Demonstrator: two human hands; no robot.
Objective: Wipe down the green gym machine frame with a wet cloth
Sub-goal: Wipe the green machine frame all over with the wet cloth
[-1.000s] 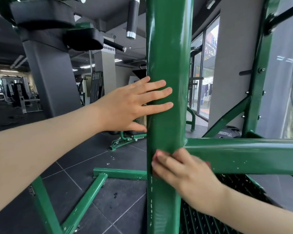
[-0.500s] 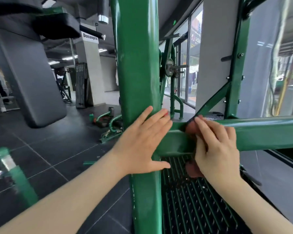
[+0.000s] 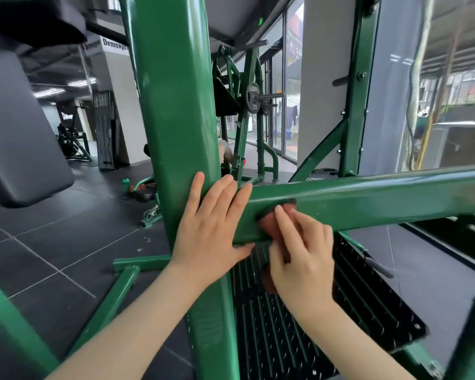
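so the green frame fills the middle of the head view, a thick upright post with a crossbar running off to the right; left hand is flat on the joint where the two meet, fingers straight and spread, thumb tucked under the crossbar's lower edge, gripping nothing; right hand is just beside it on the near face of the crossbar, fingers bent over a reddish cloth and pinning it to the metal; the cloth pokes out past the fingertips and a bit hangs below the palm; black ribbed footplate sits underneath both hands
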